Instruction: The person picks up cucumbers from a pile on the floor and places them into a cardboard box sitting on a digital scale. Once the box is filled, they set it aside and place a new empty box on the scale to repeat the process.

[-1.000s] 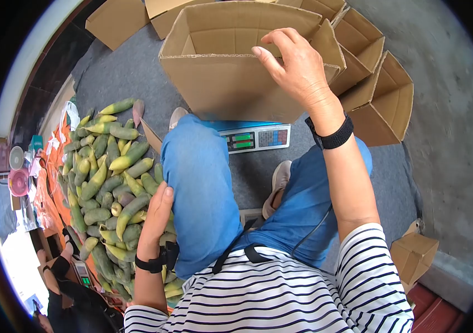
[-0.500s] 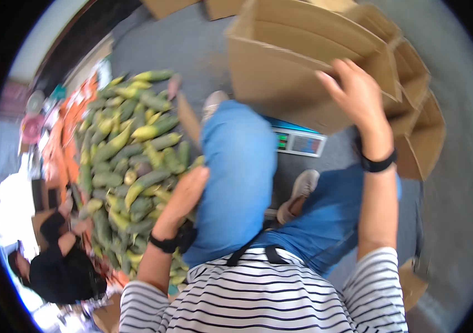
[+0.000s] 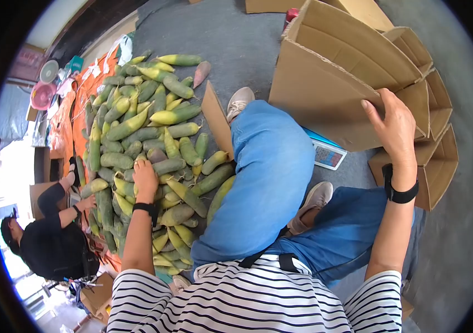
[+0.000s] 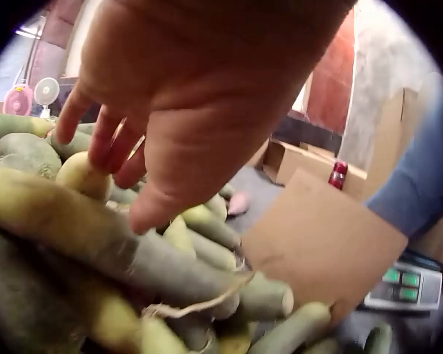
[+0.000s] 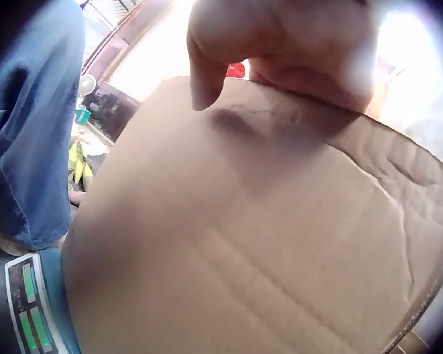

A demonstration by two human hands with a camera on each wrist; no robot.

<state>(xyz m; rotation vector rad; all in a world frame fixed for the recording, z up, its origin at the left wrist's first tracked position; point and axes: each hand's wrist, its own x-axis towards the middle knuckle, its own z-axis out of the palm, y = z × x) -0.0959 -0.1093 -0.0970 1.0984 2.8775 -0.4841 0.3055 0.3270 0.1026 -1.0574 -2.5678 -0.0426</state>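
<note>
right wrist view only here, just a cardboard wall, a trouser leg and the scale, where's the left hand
Observer: The left hand is at the pile of green radishes.
Operator: anything between that pile and the left leg
Observer: A flat cardboard piece stands there, beside the left leg.
Operator: any more boxes around
Observer: Yes, other open boxes stand to the right of the gripped one.
</note>
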